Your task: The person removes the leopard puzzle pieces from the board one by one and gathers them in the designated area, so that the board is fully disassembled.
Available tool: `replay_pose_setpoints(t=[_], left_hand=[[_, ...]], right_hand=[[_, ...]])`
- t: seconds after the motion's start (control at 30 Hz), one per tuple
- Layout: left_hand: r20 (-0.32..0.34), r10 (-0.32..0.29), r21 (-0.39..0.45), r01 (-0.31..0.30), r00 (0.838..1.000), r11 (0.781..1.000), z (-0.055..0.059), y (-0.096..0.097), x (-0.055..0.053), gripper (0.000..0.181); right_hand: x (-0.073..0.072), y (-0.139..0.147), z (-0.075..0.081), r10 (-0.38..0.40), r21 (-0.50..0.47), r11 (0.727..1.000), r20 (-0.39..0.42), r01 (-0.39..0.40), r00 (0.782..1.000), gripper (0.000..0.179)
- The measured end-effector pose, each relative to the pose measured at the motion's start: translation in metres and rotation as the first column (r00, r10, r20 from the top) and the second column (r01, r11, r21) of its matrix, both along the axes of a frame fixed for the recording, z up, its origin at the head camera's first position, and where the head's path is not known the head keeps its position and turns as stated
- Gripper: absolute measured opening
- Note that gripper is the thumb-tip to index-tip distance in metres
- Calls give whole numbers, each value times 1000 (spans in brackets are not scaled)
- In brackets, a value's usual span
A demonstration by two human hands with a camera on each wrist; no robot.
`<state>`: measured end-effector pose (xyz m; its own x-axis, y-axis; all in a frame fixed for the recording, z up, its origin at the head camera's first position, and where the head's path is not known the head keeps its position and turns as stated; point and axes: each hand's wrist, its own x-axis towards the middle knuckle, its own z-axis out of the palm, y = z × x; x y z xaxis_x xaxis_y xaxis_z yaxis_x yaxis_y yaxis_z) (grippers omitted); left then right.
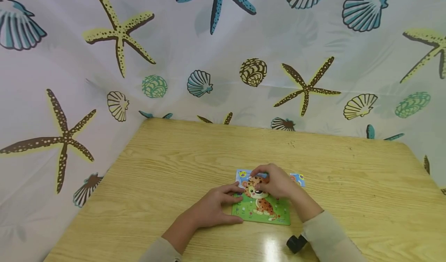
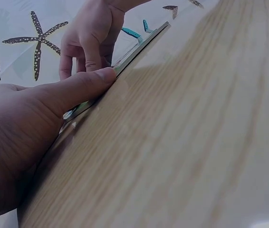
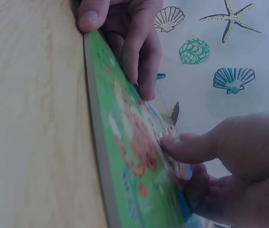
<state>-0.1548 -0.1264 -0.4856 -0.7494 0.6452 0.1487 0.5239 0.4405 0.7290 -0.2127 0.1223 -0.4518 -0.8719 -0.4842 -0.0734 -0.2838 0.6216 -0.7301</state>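
Observation:
A flat jigsaw puzzle (image 1: 244,211) lies on the table, showing a spotted leopard on green grass under blue sky. My left hand (image 1: 214,206) rests at its left side, fingers spread along the edge and the thumb by the near left corner. In the left wrist view that thumb (image 2: 84,88) presses along the board's edge. My right hand (image 1: 277,180) is over the leopard's head at the top of the puzzle. Its thumb and index finger pinch a puzzle piece (image 1: 255,180) there, partly hidden by the fingers.
A loose blue puzzle piece (image 1: 297,179) lies on the wooden table (image 1: 174,149) just right of the board. Below my right wrist, a small black device (image 1: 296,244) sits against the sleeve. A white cloth (image 1: 223,95) with shells and starfish hangs behind the table.

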Motion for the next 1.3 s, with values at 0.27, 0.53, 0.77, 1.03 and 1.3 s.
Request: replay_pose_setpoints(t=[0.27,0.53,0.77,1.03,1.3], left_hand=[[-18,14,-14,-14,1000,1000,-2,3,0,62],[-9,5,-12,-5,1000,1000,2,4,-3,62],[-11,15,-10,-15,1000,1000,-3,3,-4,64],[-37,-1,-13,0,999,1000,-2,3,1,61],[-52,2,-3,-2,999,1000,-1,2,-1,62]], right_hand=[[4,13,-6,-107,-26,994,-29,106,994,36],[6,13,-1,-130,2,991,-87,130,988,25],[1,16,0,-172,-102,978,86,180,981,23],[-2,17,-1,-182,-175,958,243,228,953,25],[0,14,4,-153,-227,946,317,231,936,28]])
